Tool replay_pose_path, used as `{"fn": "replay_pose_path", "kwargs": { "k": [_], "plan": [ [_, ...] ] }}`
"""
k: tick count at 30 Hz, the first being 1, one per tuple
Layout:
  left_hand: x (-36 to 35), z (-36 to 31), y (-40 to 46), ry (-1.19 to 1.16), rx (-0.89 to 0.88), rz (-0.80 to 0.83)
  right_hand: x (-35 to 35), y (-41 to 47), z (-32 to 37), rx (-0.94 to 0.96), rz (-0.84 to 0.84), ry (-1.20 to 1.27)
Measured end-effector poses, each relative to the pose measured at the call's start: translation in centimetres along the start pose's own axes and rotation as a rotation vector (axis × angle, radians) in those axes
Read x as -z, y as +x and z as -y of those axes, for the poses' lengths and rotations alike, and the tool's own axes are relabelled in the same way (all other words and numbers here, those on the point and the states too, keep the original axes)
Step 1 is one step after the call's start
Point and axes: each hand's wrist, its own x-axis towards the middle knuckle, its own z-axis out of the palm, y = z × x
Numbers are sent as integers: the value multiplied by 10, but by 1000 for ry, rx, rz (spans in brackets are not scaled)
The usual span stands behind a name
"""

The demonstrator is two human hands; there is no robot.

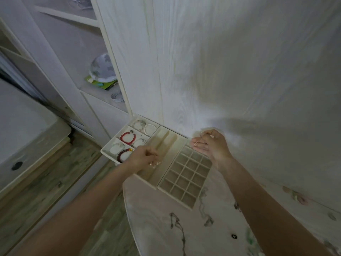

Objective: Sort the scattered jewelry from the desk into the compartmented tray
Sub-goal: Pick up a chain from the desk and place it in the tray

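Cream tray (182,195), bracelets (127,138) inside.

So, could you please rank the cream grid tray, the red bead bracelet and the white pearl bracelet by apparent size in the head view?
1. Cream grid tray, by far the largest.
2. Red bead bracelet and white pearl bracelet look too alike to rank.

— How many trays sit on the desk?

— Three cream trays side by side: a bracelet tray (110,147) with three compartments, a long-slot tray (166,137), and a grid tray (186,179) of small square cells.

— And the jewelry?

— About six bracelets, two per compartment, among them a red bead bracelet (127,138). Two dark chains are loose on the desk, one (177,226) left of the other (206,215). Two hands are in view.
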Motion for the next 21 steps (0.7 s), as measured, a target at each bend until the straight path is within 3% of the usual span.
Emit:
{"fn": "replay_pose_path", "kwargs": {
  "k": [15,19,21],
  "plan": [
    [66,44,42,152,4,-8,-110,61,-26,-95,44,-81],
    [65,44,44,102,14,-33,-123,58,-27,-108,117,-82],
    [62,37,40,30,-16,40,-131,53,-25,-95,168,-81]
  ]
}}
